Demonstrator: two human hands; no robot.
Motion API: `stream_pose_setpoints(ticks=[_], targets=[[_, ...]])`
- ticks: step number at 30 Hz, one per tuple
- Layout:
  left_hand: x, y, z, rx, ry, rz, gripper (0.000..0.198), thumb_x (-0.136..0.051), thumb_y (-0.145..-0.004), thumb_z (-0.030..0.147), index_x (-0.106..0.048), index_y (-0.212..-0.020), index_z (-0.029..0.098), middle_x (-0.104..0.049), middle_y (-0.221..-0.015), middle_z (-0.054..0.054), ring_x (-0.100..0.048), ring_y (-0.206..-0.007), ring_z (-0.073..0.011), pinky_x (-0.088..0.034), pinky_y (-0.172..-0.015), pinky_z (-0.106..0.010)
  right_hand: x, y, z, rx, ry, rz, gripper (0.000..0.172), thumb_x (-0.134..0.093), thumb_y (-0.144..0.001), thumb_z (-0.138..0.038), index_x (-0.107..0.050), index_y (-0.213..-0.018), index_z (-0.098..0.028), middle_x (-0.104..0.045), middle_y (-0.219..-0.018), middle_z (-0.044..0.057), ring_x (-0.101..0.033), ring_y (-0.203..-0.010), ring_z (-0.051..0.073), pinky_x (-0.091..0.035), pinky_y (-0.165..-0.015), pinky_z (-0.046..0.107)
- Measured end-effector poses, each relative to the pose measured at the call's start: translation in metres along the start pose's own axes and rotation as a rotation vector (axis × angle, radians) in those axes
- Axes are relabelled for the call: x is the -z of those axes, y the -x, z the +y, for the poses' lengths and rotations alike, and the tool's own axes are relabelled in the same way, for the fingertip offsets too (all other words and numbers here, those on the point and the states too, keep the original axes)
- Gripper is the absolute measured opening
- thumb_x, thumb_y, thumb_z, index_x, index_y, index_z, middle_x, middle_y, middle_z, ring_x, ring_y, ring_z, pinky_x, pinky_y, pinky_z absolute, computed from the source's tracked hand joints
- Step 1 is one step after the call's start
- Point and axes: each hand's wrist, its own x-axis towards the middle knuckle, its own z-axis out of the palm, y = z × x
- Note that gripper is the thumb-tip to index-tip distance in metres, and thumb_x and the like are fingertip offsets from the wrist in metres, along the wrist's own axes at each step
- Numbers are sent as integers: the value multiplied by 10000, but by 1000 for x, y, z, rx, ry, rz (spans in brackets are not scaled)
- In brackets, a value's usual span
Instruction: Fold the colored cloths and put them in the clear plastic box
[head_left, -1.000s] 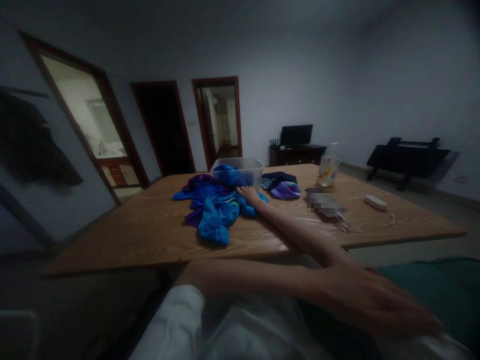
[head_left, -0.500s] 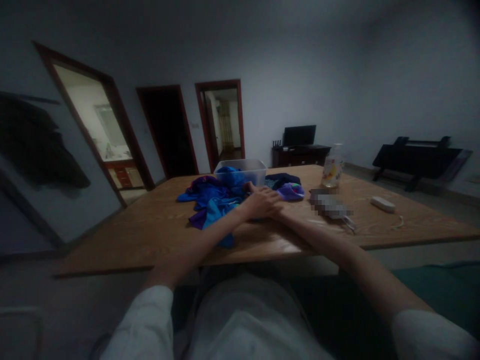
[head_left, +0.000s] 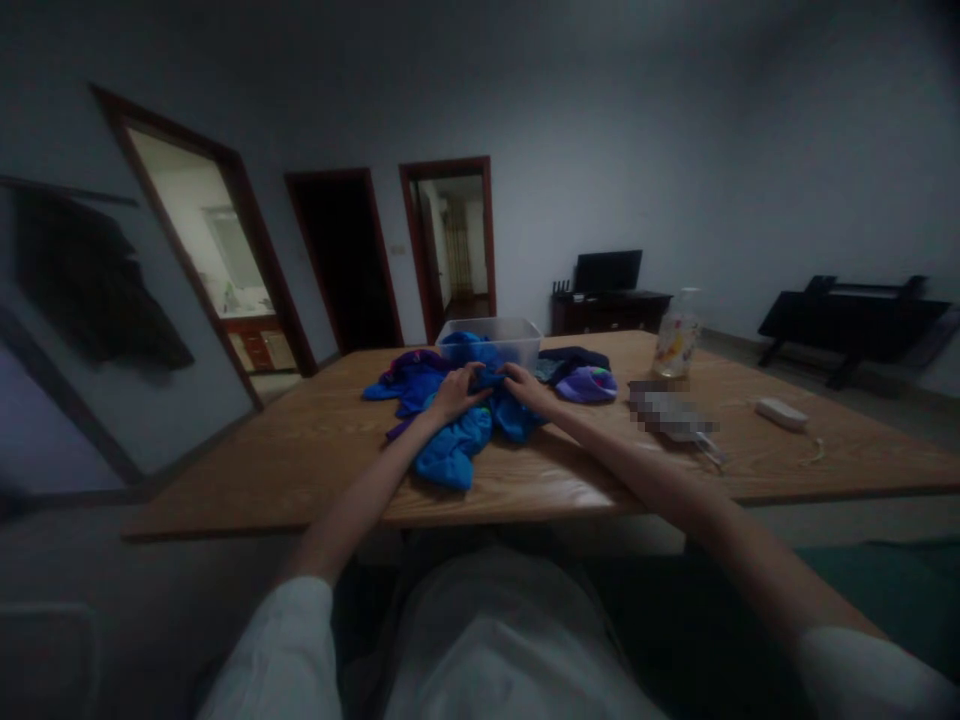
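A blue garment (head_left: pixel 450 458) lies crumpled on the wooden table (head_left: pixel 300 470), its upper part gathered up between my two hands. My left hand (head_left: pixel 459 392) pinches the cloth from the left, fingers bent. From the right, my right hand (head_left: pixel 528 389) grips the same cloth, a short distance from the left. Just beyond my hands stands a clear plastic bin (head_left: pixel 531 348) with blue cloth (head_left: pixel 466 347) in or against it; which, I cannot tell. More blue and purple clothes (head_left: pixel 409 378) are heaped to the left. My fingertips are partly hidden by the fabric.
To the right of the bin lie a folded purple cloth (head_left: pixel 586 385) and dark clothing (head_left: pixel 576 358). Farther right are a clear bottle (head_left: pixel 676 340), a blurred-out flat item (head_left: pixel 671 415) and a white oblong case (head_left: pixel 781 413). The table's front edge runs below my forearms.
My hands were together, one over the other, at the right of the blue clothes. Now they are apart, both holding the blue garment, which has shifted and spread toward me.
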Motion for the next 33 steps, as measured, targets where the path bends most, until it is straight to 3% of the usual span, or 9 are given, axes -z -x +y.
stream_pose_setpoints(ticks=[3,6,9,17,22,27,33], targets=[[-1,-1,0,16,-55,7,350,-557,-1028,493,-622,-1187,188,-672,-956,-53,-645,-939,-229,-491,-918,-346,0,-4,0,11,-84,5,361,-401,-995,-213,-595,-1289,-132,-663,-1282,143,-625,-1114,231,-511,-1028,370],[-2,-1,1,-25,-86,49,294,-546,-1036,459,-643,-1035,182,-669,-1022,-82,-627,-1022,-240,-480,-967,-358,0,-3,-5,146,-29,-11,329,-490,-966,-237,-593,-1260,-130,-633,-1305,167,-594,-1165,252,-469,-1077,383],[-3,0,2,-23,-41,86,246,-567,-1024,418,-643,-1072,189,-677,-1087,-86,-626,-1072,-240,-486,-978,-354,-1,-1,-8,245,94,-4,333,-562,-970,-275,-587,-1267,-126,-622,-1311,180,-577,-1197,269,-448,-1074,374],[-11,2,4,212,166,20,261,-587,-1002,438,-637,-1134,218,-745,-1030,-46,-717,-957,-219,-533,-839,-311,-4,-2,1,109,171,-53,249,-505,-1030,-230,-560,-1263,-160,-718,-1155,119,-666,-978,209,-463,-890,283],[-13,3,0,198,267,17,223,-594,-995,394,-639,-1123,216,-757,-1033,-38,-726,-976,-206,-545,-862,-303,-3,1,0,129,14,-24,195,-505,-976,-217,-569,-1148,-151,-706,-1089,106,-644,-913,195,-475,-851,275],[-12,4,0,149,245,24,179,-641,-964,377,-670,-1050,223,-757,-913,-14,-731,-878,-202,-536,-799,-293,-10,-3,3,223,-162,38,208,-552,-958,-317,-571,-1107,-174,-678,-1076,85,-631,-948,210,-495,-869,305],[-12,4,5,146,263,39,223,-653,-954,395,-697,-1093,227,-772,-980,-38,-738,-913,-223,-551,-817,-313,-14,-6,9,208,-135,95,130,-547,-950,-280,-601,-1035,-198,-690,-980,63,-614,-844,203,-496,-790,311]])
